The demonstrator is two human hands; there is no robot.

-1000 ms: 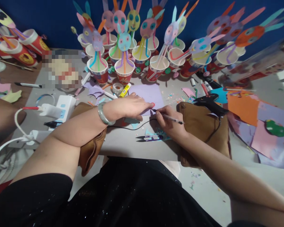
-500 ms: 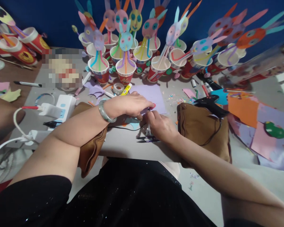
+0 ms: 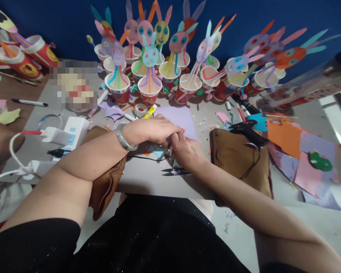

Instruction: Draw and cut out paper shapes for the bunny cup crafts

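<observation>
My left hand (image 3: 157, 129), with a pale bangle (image 3: 125, 135) at the wrist, is closed and meets my right hand (image 3: 187, 149) over the table. The right fingers are curled in a pinch against the left fingertips. Whatever lies between them is hidden. Beyond the hands lies a sheet of purple paper (image 3: 184, 116) with a small red spot beside the fingers. Light blue paper scraps (image 3: 155, 151) and a thin black cord are under and beside the hands. Black thread snips (image 3: 173, 171) lie on the table just below my right hand.
Red paper cups (image 3: 150, 93) with rabbit-faced paper figures stand along the back. A black glue gun (image 3: 247, 131) rests on a brown pouch (image 3: 233, 159) at right, near orange paper (image 3: 284, 136). Tape (image 3: 141, 110) and a yellow marker (image 3: 150, 111) lie behind the left hand; a white power strip (image 3: 75, 132) is left.
My right hand has moved slightly left, closer against the left fingers. The red spot beside the fingertips is now less exposed. The whole view has shifted a little.
</observation>
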